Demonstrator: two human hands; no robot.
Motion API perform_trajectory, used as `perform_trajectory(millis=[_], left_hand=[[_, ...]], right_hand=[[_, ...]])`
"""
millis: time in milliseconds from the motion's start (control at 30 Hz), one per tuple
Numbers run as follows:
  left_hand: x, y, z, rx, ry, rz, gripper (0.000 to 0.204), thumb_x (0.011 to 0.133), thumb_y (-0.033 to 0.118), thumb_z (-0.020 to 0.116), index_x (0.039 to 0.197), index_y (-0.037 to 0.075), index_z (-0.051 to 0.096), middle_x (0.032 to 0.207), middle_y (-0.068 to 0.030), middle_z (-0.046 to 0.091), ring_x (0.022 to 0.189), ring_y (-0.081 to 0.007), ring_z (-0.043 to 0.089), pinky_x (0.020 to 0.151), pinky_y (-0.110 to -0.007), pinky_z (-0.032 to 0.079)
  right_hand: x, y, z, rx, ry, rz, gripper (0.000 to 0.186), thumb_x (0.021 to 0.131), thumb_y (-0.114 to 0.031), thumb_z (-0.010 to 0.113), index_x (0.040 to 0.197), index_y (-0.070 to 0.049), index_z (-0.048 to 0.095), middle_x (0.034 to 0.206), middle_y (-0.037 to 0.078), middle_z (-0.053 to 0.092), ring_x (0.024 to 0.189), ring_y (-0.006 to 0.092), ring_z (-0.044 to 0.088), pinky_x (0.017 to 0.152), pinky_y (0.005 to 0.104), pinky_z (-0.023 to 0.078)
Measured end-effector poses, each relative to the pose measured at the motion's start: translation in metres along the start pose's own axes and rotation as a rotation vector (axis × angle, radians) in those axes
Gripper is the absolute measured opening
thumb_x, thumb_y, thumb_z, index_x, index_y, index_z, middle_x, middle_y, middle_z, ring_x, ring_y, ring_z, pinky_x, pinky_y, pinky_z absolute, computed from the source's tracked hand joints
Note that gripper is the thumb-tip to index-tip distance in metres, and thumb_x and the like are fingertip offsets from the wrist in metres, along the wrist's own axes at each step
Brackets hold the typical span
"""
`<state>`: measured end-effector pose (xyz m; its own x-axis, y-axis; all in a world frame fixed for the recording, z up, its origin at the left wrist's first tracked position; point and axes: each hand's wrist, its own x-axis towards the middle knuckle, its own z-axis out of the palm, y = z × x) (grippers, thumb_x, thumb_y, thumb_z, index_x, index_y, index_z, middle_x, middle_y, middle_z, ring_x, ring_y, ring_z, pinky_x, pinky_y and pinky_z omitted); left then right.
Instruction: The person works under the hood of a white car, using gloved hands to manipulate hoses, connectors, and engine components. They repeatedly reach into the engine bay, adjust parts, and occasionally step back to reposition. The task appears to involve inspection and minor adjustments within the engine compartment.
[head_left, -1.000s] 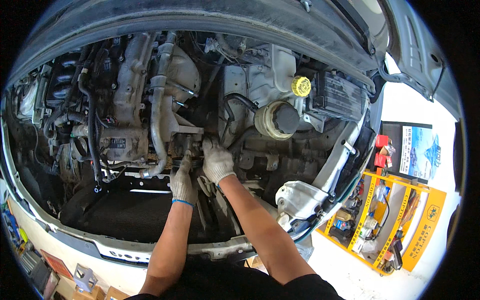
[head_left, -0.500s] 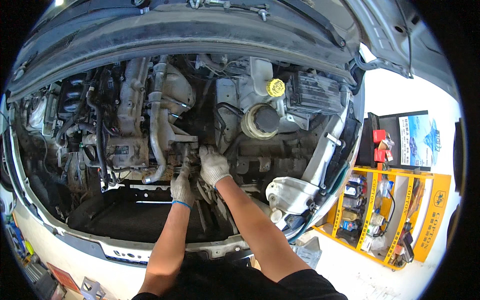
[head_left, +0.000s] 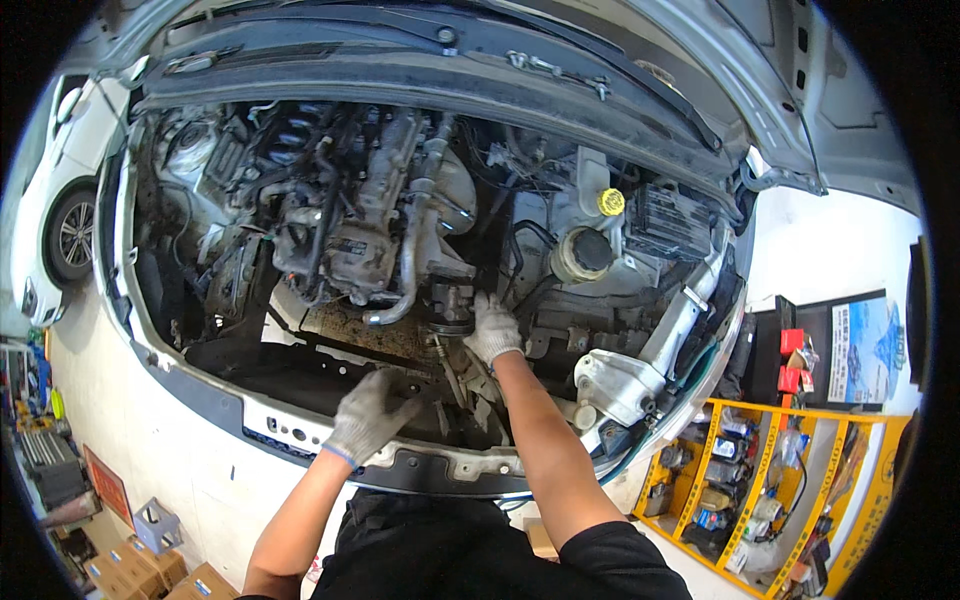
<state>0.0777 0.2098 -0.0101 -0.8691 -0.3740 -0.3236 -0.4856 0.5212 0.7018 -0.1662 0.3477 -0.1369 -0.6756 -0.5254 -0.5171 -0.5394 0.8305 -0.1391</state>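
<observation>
In the open engine bay [head_left: 390, 230], my gloved right hand [head_left: 493, 328] grips the side of a small metal pump unit with a pulley [head_left: 450, 305], right of the bent silver pipe [head_left: 407, 285]; its fingertips are partly hidden. My gloved left hand [head_left: 375, 415] is lower left, slightly blurred, over the dark radiator area [head_left: 265, 365] behind the front crossmember, its thumb and fingers apart with nothing visible in them. A reservoir with a black cap [head_left: 585, 250] and one with a yellow cap [head_left: 610, 200] sit up and right of my right hand.
A raised hood [head_left: 840, 140] arches at upper right. A white car [head_left: 60, 190] stands at left. A yellow shelf rack [head_left: 770, 490] holding bottles and parts is at lower right, beneath a dark board [head_left: 760, 360]. Cardboard boxes [head_left: 130, 570] and a tool chest [head_left: 50, 460] lie at lower left.
My left hand has left the pump unit and moved down and left, its fingers now apart. My right hand stays at the pump. The view has shifted, showing the white car at left.
</observation>
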Motion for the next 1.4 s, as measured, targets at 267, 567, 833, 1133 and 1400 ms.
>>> perform_trajectory(millis=[267, 567, 833, 1133, 1400], left_hand=[[-0.057, -0.065, -0.02, 0.27, 0.622, 0.408, 0.019, 0.079, 0.013, 0.075, 0.096, 0.011, 0.067, 0.089, -0.0106, 0.07, 0.081, -0.0348, 0.067, 0.074, -0.046, 0.053], [-0.064, -0.079, -0.028, 0.181, 0.492, 0.449, 0.013, 0.082, 0.022, 0.074, 0.089, 0.012, 0.069, 0.083, -0.0089, 0.068, 0.079, -0.0311, 0.065, 0.072, -0.046, 0.05], [-0.069, -0.099, -0.033, 0.138, 0.46, 0.494, 0.021, 0.084, 0.031, 0.072, 0.093, 0.012, 0.071, 0.082, -0.0104, 0.068, 0.081, -0.0305, 0.066, 0.074, -0.046, 0.05], [0.055, -0.03, 0.026, -0.051, -0.332, -0.02, 0.044, 0.086, 0.033, 0.063, 0.113, 0.001, 0.074, 0.119, -0.0246, 0.071, 0.116, -0.0412, 0.067, 0.098, -0.047, 0.054], [0.17, -0.073, 0.123, 0.628, -0.691, 0.2, 0.042, 0.093, 0.026, 0.06, 0.126, 0.003, 0.07, 0.139, -0.0157, 0.064, 0.129, -0.0346, 0.061, 0.104, -0.041, 0.051]], right_hand=[[-0.019, -0.012, -0.001, -0.146, -0.113, 0.094, 0.095, 0.089, -0.035, 0.076, 0.164, -0.017, 0.021, 0.168, 0.016, 0.028, 0.143, 0.0402, 0.046, 0.114, 0.0498, 0.045], [-0.126, -0.031, -0.003, -0.018, 0.109, 0.134, 0.071, 0.084, -0.035, 0.076, 0.145, -0.008, 0.05, 0.145, 0.022, 0.054, 0.127, 0.0415, 0.059, 0.107, 0.0481, 0.049], [-0.32, -0.088, 0.038, 0.567, 0.708, 0.188, 0.05, 0.083, -0.018, 0.079, 0.126, 0.0, 0.063, 0.119, 0.024, 0.067, 0.119, 0.0394, 0.062, 0.102, 0.0457, 0.049], [-0.331, -0.114, 0.047, 0.356, 0.722, 0.321, 0.048, 0.086, -0.03, 0.078, 0.122, 0.0, 0.066, 0.125, 0.023, 0.064, 0.12, 0.0417, 0.059, 0.105, 0.0476, 0.047], [-0.282, -0.11, 0.086, -0.012, 0.953, 0.181, 0.035, 0.092, -0.026, 0.066, 0.111, 0.004, 0.066, 0.12, 0.024, 0.065, 0.121, 0.0428, 0.056, 0.114, 0.0571, 0.034]])
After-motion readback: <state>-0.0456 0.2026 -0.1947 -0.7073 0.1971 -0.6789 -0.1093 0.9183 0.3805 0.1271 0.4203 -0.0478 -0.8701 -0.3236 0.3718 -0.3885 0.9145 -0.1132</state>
